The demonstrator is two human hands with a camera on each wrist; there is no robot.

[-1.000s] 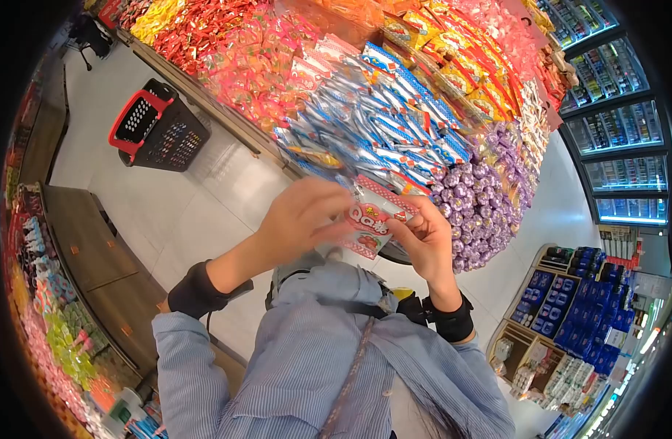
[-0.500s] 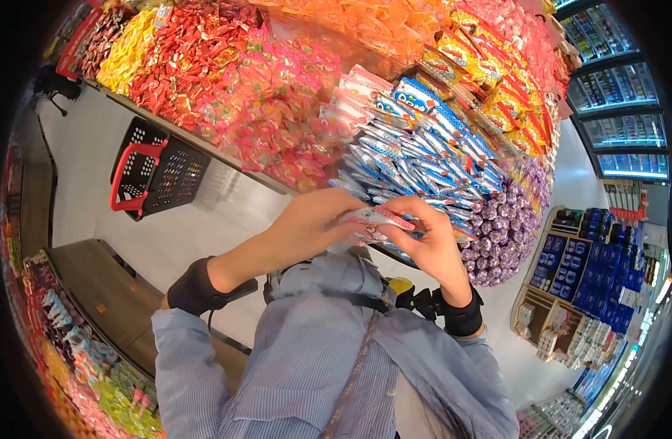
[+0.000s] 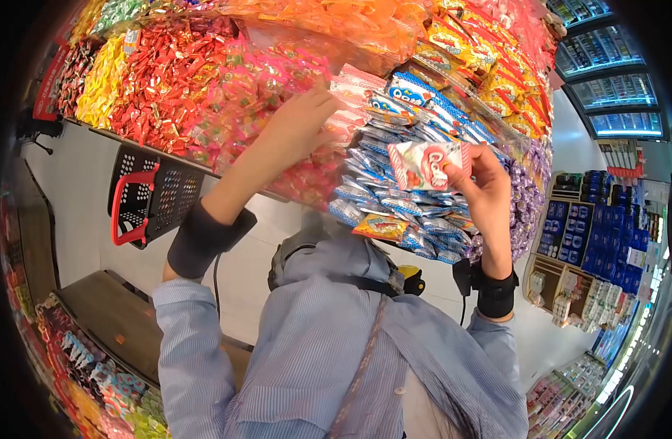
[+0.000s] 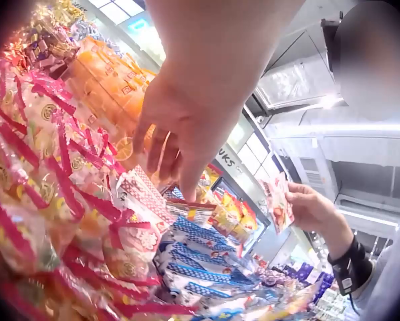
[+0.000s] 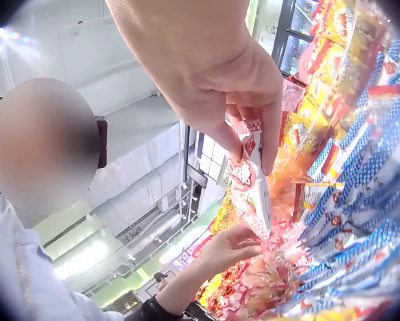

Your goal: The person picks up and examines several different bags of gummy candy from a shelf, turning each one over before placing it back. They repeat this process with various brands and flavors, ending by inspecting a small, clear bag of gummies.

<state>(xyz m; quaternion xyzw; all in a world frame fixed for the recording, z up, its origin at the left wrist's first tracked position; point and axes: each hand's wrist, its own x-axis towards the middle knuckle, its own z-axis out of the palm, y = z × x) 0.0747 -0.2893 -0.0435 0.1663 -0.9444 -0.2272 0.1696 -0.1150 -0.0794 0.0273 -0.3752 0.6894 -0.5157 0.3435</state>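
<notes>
A: Nearest first. Right hand?

B: Right hand (image 3: pixel 486 186) pinches a small white plastic packet with pink-patterned ends and red lettering (image 3: pixel 418 165) by one end, between thumb and fingers. Packet is held up above the display, printed face toward the head camera.

A: Change?

B: Half a second ago both hands met at that packet. Now they are well apart; the right has it alone.

A: Left hand?

B: Left hand (image 3: pixel 299 126) looks empty, fingers loose and pointing down in its wrist view. It is out beside the flat pink-and-white checked plastic packets (image 3: pixel 356 86). Touching or just above, cannot tell.

A: Meaning for the work?

B: My reading: two-handed handling has given way to a reach into the display, first packet kept in the right hand.

A: Around and beyond?

B: Glossy blue-and-white checked packets (image 3: pixel 365 175) heaped below the held one; round purple foil-wrapped sweets (image 3: pixel 528 201) past the right hand. On the floor, left side, a black perforated plastic basket with a red handle (image 3: pixel 176 192). Farthest, lit glass-fronted coolers (image 3: pixel 617 89).
</notes>
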